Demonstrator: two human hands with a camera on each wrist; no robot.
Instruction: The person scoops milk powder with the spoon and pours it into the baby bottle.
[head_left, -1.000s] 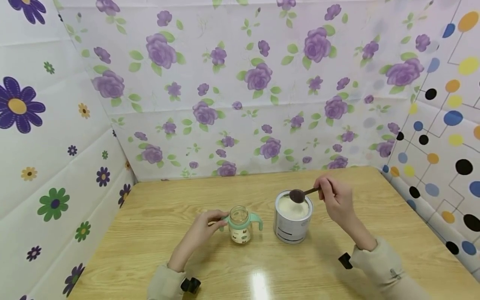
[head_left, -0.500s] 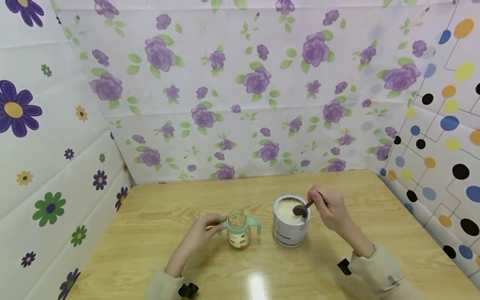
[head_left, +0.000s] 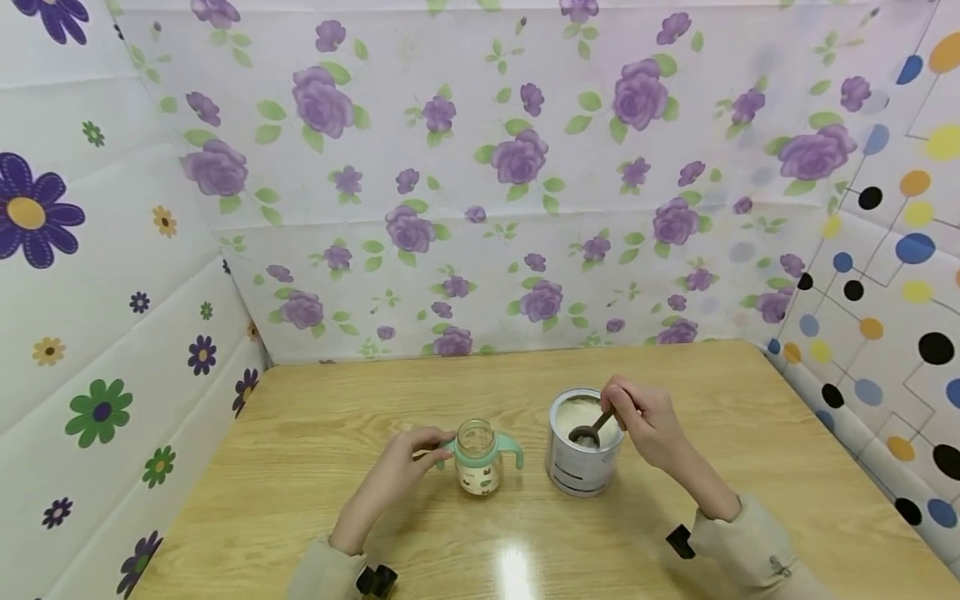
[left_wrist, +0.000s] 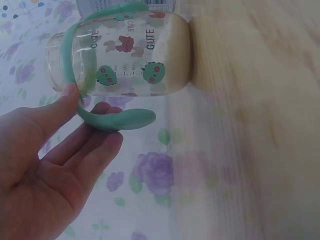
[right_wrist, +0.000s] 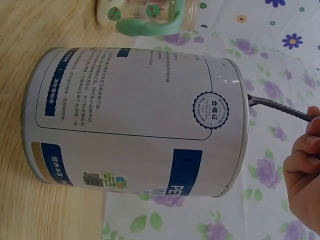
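Observation:
A clear baby bottle (head_left: 477,472) with a green two-handled collar stands uncapped on the table, pale powder at its bottom. My left hand (head_left: 405,467) pinches its left handle (left_wrist: 120,120) between thumb and fingers. To the right stands an open milk powder can (head_left: 581,468), filled with cream-coloured powder (head_left: 576,413). My right hand (head_left: 643,419) grips a dark spoon (head_left: 600,422) by its handle, the bowl down inside the can at the powder. In the right wrist view the can (right_wrist: 135,125) hides the spoon's bowl, and only its handle (right_wrist: 280,106) shows above the rim.
Both things stand on a wooden table (head_left: 337,417). A flowered sheet (head_left: 450,167) hangs behind the table, with patterned sheets at the left (head_left: 112,333) and right (head_left: 885,333). The bottle and can are a short gap apart.
The right hand has lowered the spoon from above the can into the powder, its bowl sweeping from the right side toward the near middle. The left hand still holds the bottle's handle.

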